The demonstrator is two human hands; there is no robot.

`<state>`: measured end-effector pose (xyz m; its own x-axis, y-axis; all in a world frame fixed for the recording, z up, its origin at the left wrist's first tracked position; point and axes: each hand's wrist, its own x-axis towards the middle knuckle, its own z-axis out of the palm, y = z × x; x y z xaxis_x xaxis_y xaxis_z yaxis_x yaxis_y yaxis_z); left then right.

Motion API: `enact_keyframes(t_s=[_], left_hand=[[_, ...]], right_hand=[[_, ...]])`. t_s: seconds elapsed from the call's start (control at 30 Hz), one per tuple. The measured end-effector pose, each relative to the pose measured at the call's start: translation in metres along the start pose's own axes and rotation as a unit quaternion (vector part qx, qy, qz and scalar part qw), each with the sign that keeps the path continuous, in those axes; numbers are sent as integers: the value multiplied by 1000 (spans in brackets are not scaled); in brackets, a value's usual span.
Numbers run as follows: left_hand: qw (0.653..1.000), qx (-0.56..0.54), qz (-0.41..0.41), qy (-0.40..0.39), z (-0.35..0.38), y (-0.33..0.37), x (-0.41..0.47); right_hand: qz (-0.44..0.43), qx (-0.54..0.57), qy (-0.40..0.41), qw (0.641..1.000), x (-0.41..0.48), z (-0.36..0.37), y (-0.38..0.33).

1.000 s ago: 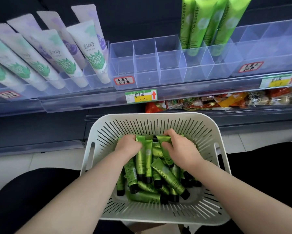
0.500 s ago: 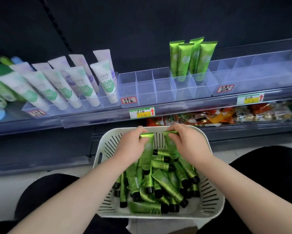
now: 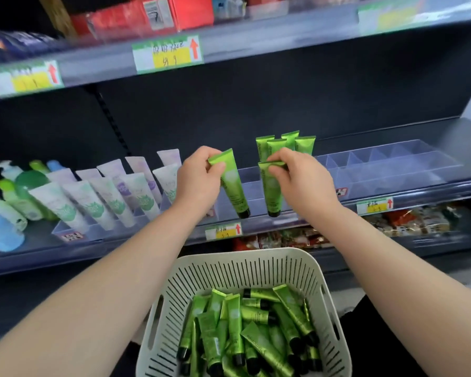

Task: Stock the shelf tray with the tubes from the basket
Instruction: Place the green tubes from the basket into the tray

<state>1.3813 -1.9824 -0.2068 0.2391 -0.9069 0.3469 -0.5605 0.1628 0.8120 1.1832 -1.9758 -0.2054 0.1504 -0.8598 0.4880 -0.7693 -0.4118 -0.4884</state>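
Middle shelf (image 3: 419, 131), dark grey, and it's busy: at the far left, pump bottles (image 3: 19, 202) in blue and green stand on the deck. Next along, a clear tray (image 3: 98, 229) holds white and lilac tubes (image 3: 112, 194) leaning back. From centre to right sits the clear divided tray (image 3: 392, 170), four green tubes (image 3: 276, 148) upright in its far compartments. Yellow price tags (image 3: 374, 206) line the front lip.

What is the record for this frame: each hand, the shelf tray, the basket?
left hand: pinches a green tube by its crimped end, cap down
right hand: pinches a second green tube the same way
shelf tray: clear, divided; four green tubes stand in it behind the right hand
basket: white, slotted; many green tubes lie inside
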Motion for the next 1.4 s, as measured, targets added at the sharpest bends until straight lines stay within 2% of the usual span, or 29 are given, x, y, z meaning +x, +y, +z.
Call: enact_keyframes(t_s=[0.3, 0.6, 0.87, 1.07, 1.23, 1.4], left_hand=[[996, 57, 12, 64, 36, 17, 66], [986, 166, 4, -31, 69, -4, 101], [981, 189, -5, -40, 69, -17, 101], [975, 212, 50, -33, 47, -7, 83], [933, 312, 143, -107, 21, -9, 59], [933, 314, 133, -115, 5, -14, 50]], right_hand=[[14, 0, 21, 1000, 43, -7, 13], [21, 7, 5, 1000, 60, 0, 28], [11, 1, 15, 1000, 66, 11, 27], [4, -12, 21, 1000, 79, 20, 11], [-9, -34, 25, 999, 93, 36, 2], [-20, -60, 20, 998, 104, 55, -4]])
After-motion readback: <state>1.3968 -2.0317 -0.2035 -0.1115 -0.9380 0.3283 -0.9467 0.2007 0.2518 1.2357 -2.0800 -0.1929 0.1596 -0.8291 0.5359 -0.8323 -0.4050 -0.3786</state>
